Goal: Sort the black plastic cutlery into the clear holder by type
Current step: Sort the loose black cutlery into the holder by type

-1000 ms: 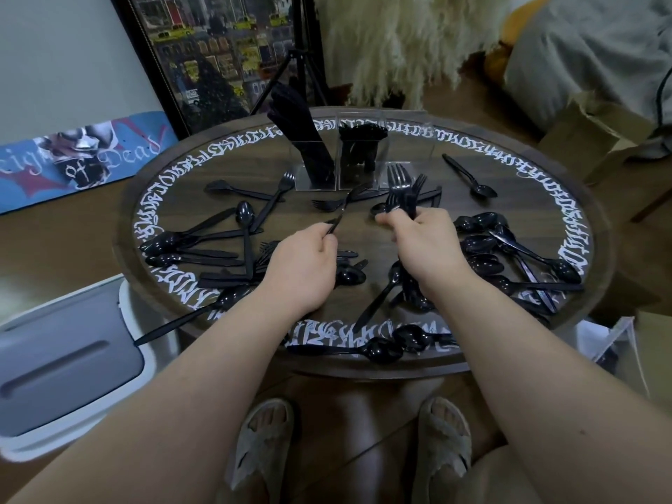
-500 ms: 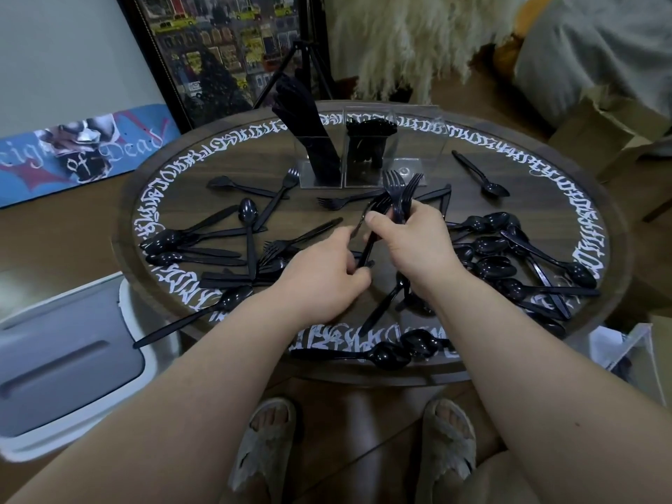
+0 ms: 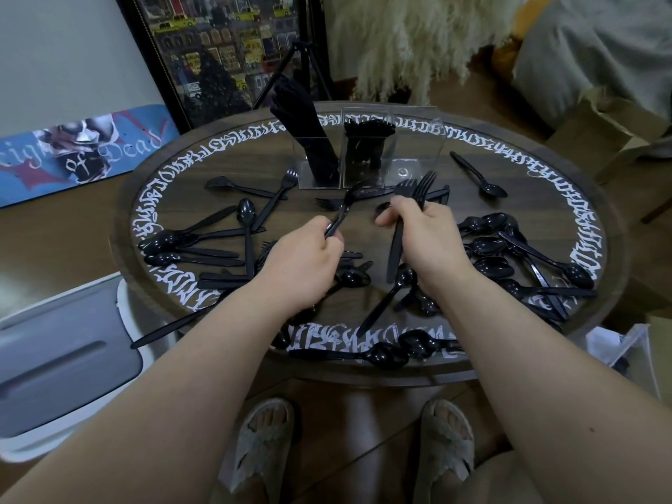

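Head view: left hand (image 3: 303, 265), fingers curled, pinches one fork (image 3: 345, 207) by its handle; right hand (image 3: 427, 238) grips a bundle of forks (image 3: 414, 187), tines up, before the clear holder (image 3: 367, 150) on the counter (image 3: 472, 140).

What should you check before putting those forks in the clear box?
1. Right hand grips its bunch of forks firmly: ok.
2. Left hand holds its single piece securely: ok, though whether that piece is a fork: cannot tell.
3. Clear holder stands upright on the round table: ok.
4. Right compartment has room: ok, it looks empty.
5. Which compartment takes forks: cannot tell; the middle one's dark contents are too blurred to identify.
6. Path from the hands to the holder is free: ok, only flat cutlery lies between.
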### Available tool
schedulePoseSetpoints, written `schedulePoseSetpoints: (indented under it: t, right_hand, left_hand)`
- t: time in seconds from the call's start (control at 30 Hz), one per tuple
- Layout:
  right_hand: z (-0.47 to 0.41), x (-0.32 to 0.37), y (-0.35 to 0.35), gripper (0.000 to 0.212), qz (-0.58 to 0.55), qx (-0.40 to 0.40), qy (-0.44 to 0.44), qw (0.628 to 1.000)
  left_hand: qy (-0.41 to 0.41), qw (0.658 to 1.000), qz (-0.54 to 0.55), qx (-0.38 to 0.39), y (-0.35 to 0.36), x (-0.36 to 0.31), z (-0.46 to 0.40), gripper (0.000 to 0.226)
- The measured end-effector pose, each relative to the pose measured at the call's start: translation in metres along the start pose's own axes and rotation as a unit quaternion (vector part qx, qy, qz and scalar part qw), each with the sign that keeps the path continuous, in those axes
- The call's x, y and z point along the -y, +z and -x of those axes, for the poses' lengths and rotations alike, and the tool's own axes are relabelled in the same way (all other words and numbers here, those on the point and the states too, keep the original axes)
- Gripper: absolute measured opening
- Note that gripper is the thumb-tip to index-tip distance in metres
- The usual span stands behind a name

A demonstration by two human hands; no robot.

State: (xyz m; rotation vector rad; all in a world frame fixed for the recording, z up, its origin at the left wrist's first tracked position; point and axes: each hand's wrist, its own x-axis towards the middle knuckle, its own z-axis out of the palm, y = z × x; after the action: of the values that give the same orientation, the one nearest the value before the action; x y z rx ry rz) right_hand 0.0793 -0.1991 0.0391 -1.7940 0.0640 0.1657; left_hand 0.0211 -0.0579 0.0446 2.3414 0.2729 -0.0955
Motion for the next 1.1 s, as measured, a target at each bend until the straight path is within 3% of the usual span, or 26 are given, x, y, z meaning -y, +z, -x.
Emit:
schedulePoseSetpoints:
  t: [0.13, 0.23, 0.4, 0.63, 0.7, 0.83, 1.0, 1.1]
  right_hand:
    - [0.001, -0.001, 0.001, 0.014, -0.007, 0.025, 0.005, 1.000]
    - [0.001, -0.006, 0.007, 0.011, 0.012, 0.053, -0.041, 0.998]
    - [0.000, -0.005, 0.011, 0.021, -0.016, 0.079, -0.017, 0.997]
    - [0.001, -0.006, 0.010, 0.030, 0.006, 0.065, -0.046, 0.997]
    - [0.001, -0.006, 0.011, 0.035, 0.002, 0.063, -0.054, 0.997]
    - [0.003, -0.004, 0.006, 0.024, 0.018, 0.071, -0.044, 0.996]
    - [0.005, 0.001, 0.007, 0.031, 0.004, 0.101, -0.021, 0.995]
    - [0.005, 0.004, 0.007, 0.050, -0.027, 0.115, 0.019, 0.993]
  left_hand:
    - [-0.001, 1.000, 0.002, -0.009, 0.002, 0.003, -0.001, 0.027]
    - [0.008, 1.000, 0.019, 0.022, 0.005, 0.001, -0.001, 0.027]
    - [0.017, 0.996, -0.025, 0.079, 0.008, 0.001, 0.000, 0.030]
    - [0.023, 0.994, -0.042, 0.097, 0.007, -0.001, 0.001, 0.067]
    - [0.020, 0.994, -0.041, 0.095, 0.007, -0.002, 0.001, 0.056]
    - [0.030, 0.993, -0.068, 0.088, 0.006, 0.001, -0.002, 0.021]
    - [0.021, 0.997, -0.043, 0.064, 0.001, 0.003, -0.002, 0.023]
    - [0.008, 1.000, -0.014, 0.025, -0.001, 0.003, -0.002, 0.026]
